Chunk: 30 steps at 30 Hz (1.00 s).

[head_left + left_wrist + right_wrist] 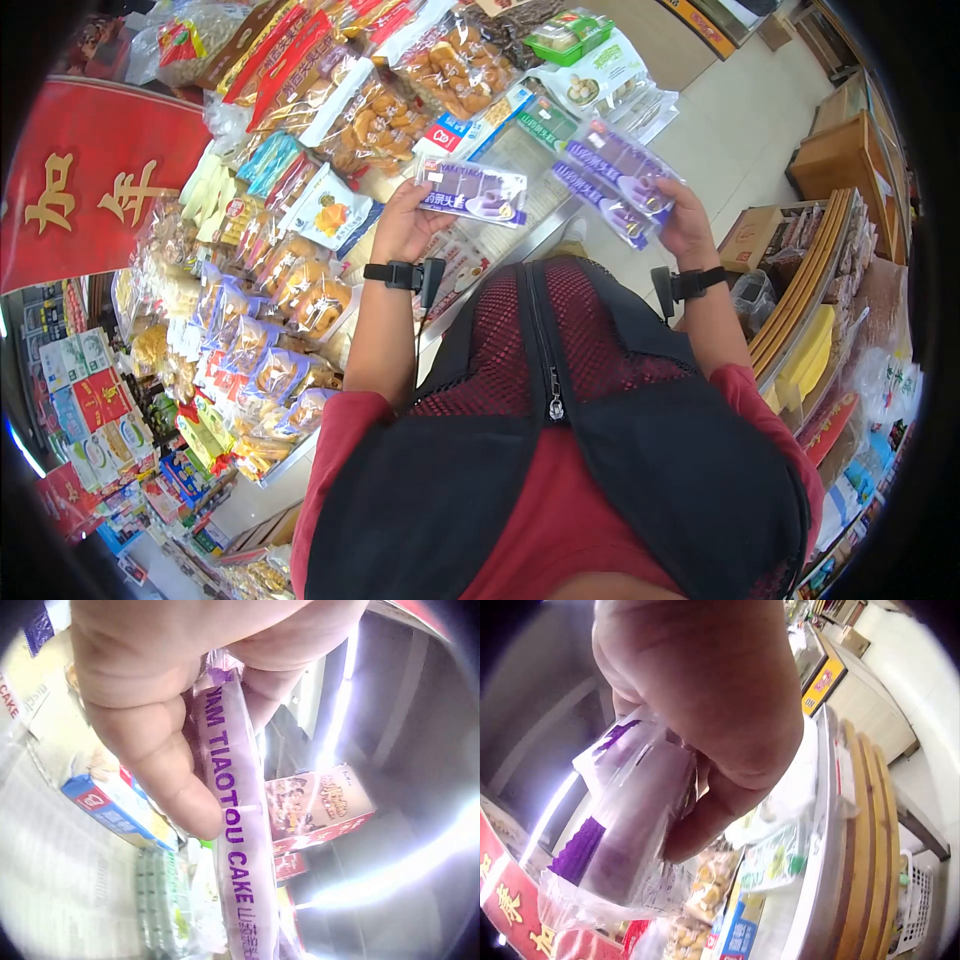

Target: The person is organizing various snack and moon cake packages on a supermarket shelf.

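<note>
The left hand (pixel 408 222) pinches one end of a purple cake packet (pixel 472 192) above the display. In the left wrist view, the fingers (pixel 169 772) and thumb clasp the packet (pixel 238 825), its lettered edge facing the camera. On the other side, the right hand (pixel 688 222) grips purple packets (pixel 625 165), overlapping one another, near the display's edge. The right wrist view has that hand (pixel 712 690) curled round clear wrapping with purple trim (pixel 634 825). The two hands are apart. A green packet (pixel 547 124) lies beside the right hand's packets.
Bagged pastries (pixel 375 115) and wrapped breads (pixel 285 370) cover the display to the left and front. A red sign (pixel 100 190) stands at far left. On the right are wooden slats (pixel 800 290) and a cardboard box (pixel 750 238). Tiled floor (pixel 735 120) lies beyond the display.
</note>
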Motion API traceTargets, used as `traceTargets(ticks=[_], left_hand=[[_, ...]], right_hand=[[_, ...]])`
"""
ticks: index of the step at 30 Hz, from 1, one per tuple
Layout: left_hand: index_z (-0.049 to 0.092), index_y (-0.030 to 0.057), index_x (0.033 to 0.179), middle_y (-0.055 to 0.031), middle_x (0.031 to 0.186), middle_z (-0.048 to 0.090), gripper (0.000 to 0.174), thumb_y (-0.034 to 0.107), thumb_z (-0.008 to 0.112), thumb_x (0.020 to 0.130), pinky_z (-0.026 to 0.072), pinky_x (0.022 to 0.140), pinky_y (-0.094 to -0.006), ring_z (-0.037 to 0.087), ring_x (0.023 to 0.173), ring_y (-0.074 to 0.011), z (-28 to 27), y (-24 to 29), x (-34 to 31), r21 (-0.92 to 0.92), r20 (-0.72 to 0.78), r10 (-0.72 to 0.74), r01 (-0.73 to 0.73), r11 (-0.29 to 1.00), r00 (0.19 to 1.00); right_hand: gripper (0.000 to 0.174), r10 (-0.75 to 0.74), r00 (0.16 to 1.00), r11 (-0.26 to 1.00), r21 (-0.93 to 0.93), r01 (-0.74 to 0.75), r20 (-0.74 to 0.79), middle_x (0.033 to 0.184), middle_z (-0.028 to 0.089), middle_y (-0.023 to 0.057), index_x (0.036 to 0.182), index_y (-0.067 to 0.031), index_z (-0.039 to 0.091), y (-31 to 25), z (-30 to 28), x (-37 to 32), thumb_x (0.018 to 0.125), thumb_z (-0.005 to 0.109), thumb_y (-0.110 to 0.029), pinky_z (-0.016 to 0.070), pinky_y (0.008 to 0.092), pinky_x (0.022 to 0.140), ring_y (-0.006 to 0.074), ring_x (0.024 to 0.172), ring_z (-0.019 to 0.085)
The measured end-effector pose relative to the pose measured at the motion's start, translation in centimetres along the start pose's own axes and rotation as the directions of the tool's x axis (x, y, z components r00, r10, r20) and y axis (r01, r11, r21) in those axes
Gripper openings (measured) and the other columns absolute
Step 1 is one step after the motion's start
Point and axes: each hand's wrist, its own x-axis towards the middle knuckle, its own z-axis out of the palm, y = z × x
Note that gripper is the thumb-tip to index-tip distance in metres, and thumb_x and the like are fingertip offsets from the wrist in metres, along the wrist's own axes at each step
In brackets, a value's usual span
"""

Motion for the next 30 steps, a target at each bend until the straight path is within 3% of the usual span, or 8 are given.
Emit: traceTargets(ticks=[3, 6, 11, 16, 20, 22, 26, 30], left_hand=[[0.054, 0.0033, 0.111, -0.0137, 0.101, 0.068, 0.019, 0.014, 0.052, 0.096, 0.0603, 0.074, -0.0375, 0.07, 0.086, -0.0233, -1.4, -1.0, 3.2, 0.194, -0.032, -0.137, 0.141, 0.971, 0.99], [0.054, 0.0058, 0.11, -0.0093, 0.096, 0.066, 0.019, 0.014, 0.056, 0.093, 0.0588, 0.073, -0.0386, 0.068, 0.08, -0.0214, -0.6, -3.5, 7.1, 0.211, -0.061, -0.256, 0.263, 0.941, 0.965], [0.055, 0.0062, 0.107, -0.0077, 0.096, 0.064, 0.017, 0.016, 0.056, 0.094, 0.0554, 0.076, -0.0378, 0.065, 0.084, -0.0201, 1.8, -6.3, 12.0, 0.345, -0.107, -0.317, 0.334, 0.877, 0.942], [0.051, 0.0026, 0.109, -0.009, 0.1, 0.063, 0.019, 0.013, 0.056, 0.093, 0.0542, 0.077, -0.0368, 0.064, 0.088, -0.0212, 3.1, -8.5, 12.4, 0.28, -0.149, -0.237, 0.271, 0.921, 0.96], [0.039, 0.0039, 0.124, -0.0105, 0.107, 0.059, 0.038, 0.008, 0.054, 0.088, 0.0494, 0.075, -0.0382, 0.061, 0.089, -0.022, 2.7, -9.8, 10.7, 0.282, -0.214, -0.154, 0.212, 0.936, 0.965], [0.036, 0.0081, 0.122, -0.0121, 0.112, 0.054, 0.037, 0.005, 0.052, 0.089, 0.0509, 0.071, -0.0415, 0.06, 0.088, -0.0279, 4.7, -10.0, 9.0, 0.336, -0.363, -0.044, 0.175, 0.925, 0.931], [0.032, 0.0105, 0.124, -0.0115, 0.113, 0.05, 0.04, 0.004, 0.051, 0.089, 0.0518, 0.074, -0.0436, 0.057, 0.093, -0.0291, 5.5, -10.7, 9.4, 0.183, -0.287, -0.153, 0.211, 0.96, 0.946], [0.033, 0.0107, 0.124, -0.0108, 0.111, 0.05, 0.04, 0.003, 0.05, 0.089, 0.0512, 0.078, -0.0455, 0.056, 0.098, -0.029, 6.2, -11.2, 10.6, 0.101, -0.303, -0.148, 0.186, 0.977, 0.942]], right_hand=[[0.035, -0.07, 0.996, 0.993, 0.094, 0.075, -0.054, 0.103, 0.064, 0.0113, 0.119, 0.0006, 0.054, -2.5, -1.6, -1.1, 0.087, 0.06, -0.013, 0.0535, 0.0475, 0.089, 0.0253, 0.097, 0.063], [0.035, -0.127, 0.989, 0.987, 0.094, 0.134, -0.08, 0.104, 0.064, 0.0119, 0.119, 0.0003, 0.054, -3.7, -2.4, -1.6, 0.087, 0.06, -0.013, 0.0536, 0.0476, 0.088, 0.0258, 0.097, 0.064], [0.034, -0.119, 0.988, 0.984, 0.125, 0.13, -0.095, 0.105, 0.064, 0.0123, 0.117, 0.0, 0.055, -3.5, -3.5, -2.9, 0.087, 0.061, -0.013, 0.0542, 0.0464, 0.087, 0.0263, 0.098, 0.064], [0.034, -0.132, 0.983, 0.977, 0.148, 0.15, -0.127, 0.105, 0.065, 0.0121, 0.118, 0.0005, 0.056, -3.3, -4.9, -4.0, 0.087, 0.061, -0.013, 0.054, 0.045, 0.087, 0.0254, 0.097, 0.064], [0.036, -0.145, 0.976, 0.971, 0.164, 0.172, -0.16, 0.106, 0.066, 0.0122, 0.12, 0.0007, 0.055, -3.1, -5.8, -4.3, 0.088, 0.06, -0.014, 0.0538, 0.0443, 0.088, 0.0257, 0.097, 0.065], [0.038, -0.151, 0.978, 0.971, 0.162, 0.174, -0.146, 0.108, 0.066, 0.0126, 0.122, 0.0011, 0.055, -3.1, -6.2, -4.3, 0.088, 0.06, -0.015, 0.0536, 0.0436, 0.088, 0.0263, 0.098, 0.065], [0.037, -0.14, 0.98, 0.975, 0.155, 0.162, -0.14, 0.109, 0.066, 0.0127, 0.122, 0.0011, 0.055, -3.5, -5.8, -4.3, 0.088, 0.06, -0.015, 0.0535, 0.0435, 0.088, 0.0263, 0.099, 0.065], [0.037, -0.135, 0.983, 0.977, 0.148, 0.152, -0.122, 0.108, 0.066, 0.0124, 0.121, 0.0012, 0.056, -4.0, -5.3, -3.9, 0.088, 0.059, -0.015, 0.0534, 0.0435, 0.088, 0.026, 0.098, 0.065]])
